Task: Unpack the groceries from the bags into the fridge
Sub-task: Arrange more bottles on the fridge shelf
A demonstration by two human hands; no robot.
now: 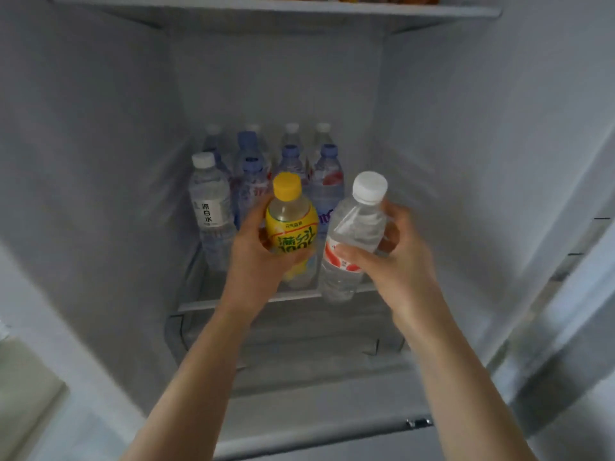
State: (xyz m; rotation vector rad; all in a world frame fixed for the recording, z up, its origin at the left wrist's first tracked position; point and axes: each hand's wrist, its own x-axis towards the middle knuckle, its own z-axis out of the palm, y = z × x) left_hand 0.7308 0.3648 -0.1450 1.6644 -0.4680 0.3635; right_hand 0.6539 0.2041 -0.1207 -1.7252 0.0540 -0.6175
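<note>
— Why both upright?
— Left hand (256,247) grips the yellow-capped lemon drink bottle (291,227), right hand (389,257) the clear white-capped water bottle (352,241) — likely bound for the glass fridge shelf's (233,302) near edge.

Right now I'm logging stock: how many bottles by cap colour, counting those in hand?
Yellow cap: 1, in the left hand
White caps: 6, one in the right hand
Blue caps: 4
Total: 11

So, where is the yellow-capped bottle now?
In the head view, the yellow-capped bottle is centre frame, gripped by the left hand, beside the clear bottle.
</note>
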